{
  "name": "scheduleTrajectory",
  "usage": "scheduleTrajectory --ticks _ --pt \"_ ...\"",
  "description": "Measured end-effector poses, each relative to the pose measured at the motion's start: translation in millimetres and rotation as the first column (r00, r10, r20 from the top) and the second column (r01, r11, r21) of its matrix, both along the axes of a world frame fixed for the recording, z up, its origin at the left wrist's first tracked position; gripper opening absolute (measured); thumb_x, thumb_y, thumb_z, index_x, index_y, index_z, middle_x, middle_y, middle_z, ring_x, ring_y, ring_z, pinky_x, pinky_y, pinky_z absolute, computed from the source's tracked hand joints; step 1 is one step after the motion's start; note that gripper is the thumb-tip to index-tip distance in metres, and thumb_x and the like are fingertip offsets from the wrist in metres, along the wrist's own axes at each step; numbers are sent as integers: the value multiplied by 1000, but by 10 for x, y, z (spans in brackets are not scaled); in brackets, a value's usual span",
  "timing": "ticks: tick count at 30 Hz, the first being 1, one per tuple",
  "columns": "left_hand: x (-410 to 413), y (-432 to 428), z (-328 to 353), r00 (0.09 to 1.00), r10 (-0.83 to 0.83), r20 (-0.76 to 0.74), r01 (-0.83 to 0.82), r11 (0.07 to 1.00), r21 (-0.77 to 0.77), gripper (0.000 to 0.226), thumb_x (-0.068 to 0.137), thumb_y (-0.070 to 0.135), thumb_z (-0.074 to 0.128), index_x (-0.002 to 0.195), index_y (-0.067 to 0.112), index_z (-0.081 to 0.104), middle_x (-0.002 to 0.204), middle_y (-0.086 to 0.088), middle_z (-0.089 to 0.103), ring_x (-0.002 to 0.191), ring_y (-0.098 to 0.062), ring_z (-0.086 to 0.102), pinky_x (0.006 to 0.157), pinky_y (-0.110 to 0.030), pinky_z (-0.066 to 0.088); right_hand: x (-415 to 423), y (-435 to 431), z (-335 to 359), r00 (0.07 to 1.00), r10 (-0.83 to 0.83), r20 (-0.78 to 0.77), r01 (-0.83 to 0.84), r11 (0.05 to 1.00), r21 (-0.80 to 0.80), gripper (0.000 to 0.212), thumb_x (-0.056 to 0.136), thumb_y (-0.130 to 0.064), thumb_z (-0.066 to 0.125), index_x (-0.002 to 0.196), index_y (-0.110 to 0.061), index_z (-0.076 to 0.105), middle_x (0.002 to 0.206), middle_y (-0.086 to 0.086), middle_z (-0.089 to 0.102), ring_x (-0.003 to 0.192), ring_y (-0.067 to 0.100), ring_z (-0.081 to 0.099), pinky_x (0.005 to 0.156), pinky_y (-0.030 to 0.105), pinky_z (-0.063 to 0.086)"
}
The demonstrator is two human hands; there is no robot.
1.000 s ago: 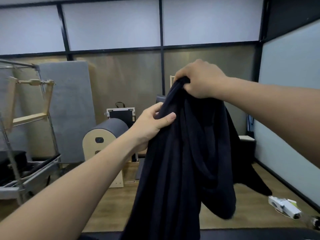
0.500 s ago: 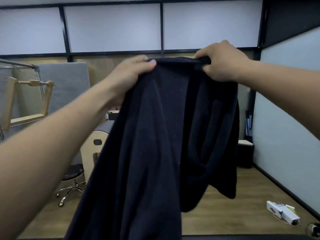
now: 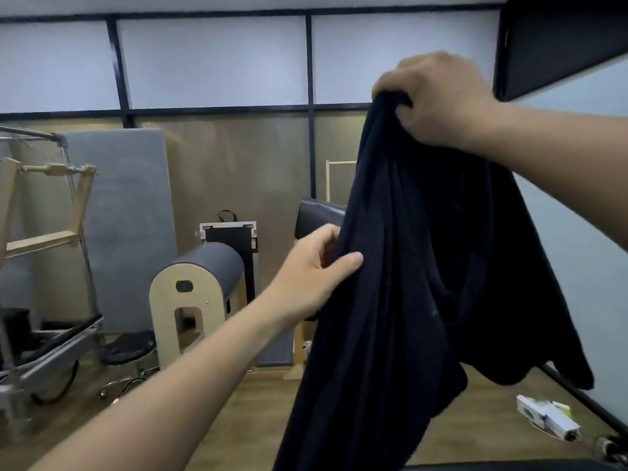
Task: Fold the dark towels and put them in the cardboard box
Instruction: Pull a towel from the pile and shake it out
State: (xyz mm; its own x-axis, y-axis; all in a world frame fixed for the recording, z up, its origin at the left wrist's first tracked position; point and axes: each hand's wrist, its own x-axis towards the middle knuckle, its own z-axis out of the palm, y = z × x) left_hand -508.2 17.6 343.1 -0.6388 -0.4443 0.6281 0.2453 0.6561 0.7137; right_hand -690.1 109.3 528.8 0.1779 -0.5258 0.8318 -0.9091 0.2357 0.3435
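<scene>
At the left a frame [image 3: 44, 205] stands before a grey mat [image 3: 125, 215], with a padded barrel [image 3: 200, 294] beside them and a stool [image 3: 127, 350] at its foot. The left hand [image 3: 316, 277] pinches the towel [image 3: 390, 300] at its left edge, thumb in front and fingers behind, its grip closed on the cloth. The towel hangs in the air, unfolded and bunched, its long axis vertical and its lower end running out of view. The right hand [image 3: 438, 100], higher, clutches the top in a tight grip. Small white boxes [image 3: 547, 418] lie on the floor at the right; their contents cannot be told.
</scene>
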Motion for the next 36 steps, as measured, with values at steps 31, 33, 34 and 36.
scheduleTrajectory --ticks 31,33,34,36 --pt "506 -523 260 727 616 -301 -659 505 -557 9 88 12 69 90 8 76 78 2 53 66 -12 47 66 -19 31 -134 72 -330 988 8 -152 45 939 340 27 86 -20 59 110 -26 70 102 1 70 96 33 62 78 43 52" --pt "502 -550 244 730 614 -302 -665 535 -521 10 89 11 68 94 7 76 80 1 56 67 -14 50 65 -20 33 -125 74 -327 1000 10 -26 2 909 417 19 87 -25 65 105 -23 71 88 -2 68 87 29 60 78 39 50" --pt "502 -552 240 741 604 -293 -658 566 -497 10 89 10 68 95 8 76 81 0 58 67 -15 51 64 -20 34 -123 84 -320 999 -9 42 -11 893 451 16 87 -27 68 102 -21 72 81 -6 64 83 25 57 76 35 48" --pt "506 -563 247 773 576 -266 -628 632 -454 11 89 10 68 95 11 76 83 0 60 69 -16 56 66 -21 41 -143 95 -319 994 -27 104 -28 870 493 15 86 -29 72 98 -20 72 72 -12 58 79 19 51 72 30 42"
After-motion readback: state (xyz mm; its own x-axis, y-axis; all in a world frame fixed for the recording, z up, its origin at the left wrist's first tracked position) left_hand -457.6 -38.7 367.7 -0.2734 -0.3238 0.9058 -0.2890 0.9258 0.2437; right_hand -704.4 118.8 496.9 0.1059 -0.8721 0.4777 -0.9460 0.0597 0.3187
